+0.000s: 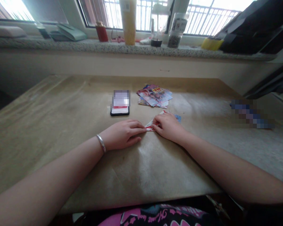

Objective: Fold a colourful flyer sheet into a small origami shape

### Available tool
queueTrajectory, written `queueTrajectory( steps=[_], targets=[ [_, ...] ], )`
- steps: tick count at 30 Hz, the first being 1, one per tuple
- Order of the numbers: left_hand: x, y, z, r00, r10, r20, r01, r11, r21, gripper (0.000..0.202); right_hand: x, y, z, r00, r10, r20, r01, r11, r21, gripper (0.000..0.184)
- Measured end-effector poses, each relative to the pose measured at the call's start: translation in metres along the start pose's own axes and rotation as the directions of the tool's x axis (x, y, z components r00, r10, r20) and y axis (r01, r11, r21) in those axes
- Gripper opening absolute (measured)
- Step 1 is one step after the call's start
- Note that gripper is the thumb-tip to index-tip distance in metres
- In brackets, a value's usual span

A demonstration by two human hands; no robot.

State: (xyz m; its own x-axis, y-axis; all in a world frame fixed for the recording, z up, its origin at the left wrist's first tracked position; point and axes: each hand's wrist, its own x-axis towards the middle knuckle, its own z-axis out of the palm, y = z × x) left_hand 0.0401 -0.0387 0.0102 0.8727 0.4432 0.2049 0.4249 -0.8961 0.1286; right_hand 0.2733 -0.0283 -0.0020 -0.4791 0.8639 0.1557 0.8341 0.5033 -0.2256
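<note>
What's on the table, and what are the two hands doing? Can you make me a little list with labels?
Left hand: fingertips at the left corner of the paper
Right hand: bent fingers on the paper, hiding part of it
Paper colors: white and red show
Phone: on the table, beyond the left hand
Colorful papers: loose pile, right of the phone
</note>
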Motion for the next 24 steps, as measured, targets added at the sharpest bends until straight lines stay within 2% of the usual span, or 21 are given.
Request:
queueTrajectory(
  steps=[4, 13, 24],
  targets=[
    [-0.001, -0.0019, 0.0006, 1.0, 0.015, -0.028, -0.016, 1.0, -0.019, 0.034, -0.0004, -0.0012, -0.0004, 1.0, 0.009, 0.003, -0.009, 1.0, -0.002, 0.014],
    [0.0029, 0.0012, -0.0014, 0.998, 0.068, -0.007, -0.068, 0.994, 0.083, 0.033, 0.0013, -0.0027, -0.004, 0.999, 0.026, 0.045, -0.026, 1.0, -0.005, 0.015],
    [0.0045, 0.0016, 0.0004, 0.996, 0.084, -0.024, -0.081, 0.989, 0.124, 0.03, 0.0013, -0.003, -0.0041, 0.999, 0.029, 0.037, -0.028, 0.999, -0.018, 0.016]
  ],
)
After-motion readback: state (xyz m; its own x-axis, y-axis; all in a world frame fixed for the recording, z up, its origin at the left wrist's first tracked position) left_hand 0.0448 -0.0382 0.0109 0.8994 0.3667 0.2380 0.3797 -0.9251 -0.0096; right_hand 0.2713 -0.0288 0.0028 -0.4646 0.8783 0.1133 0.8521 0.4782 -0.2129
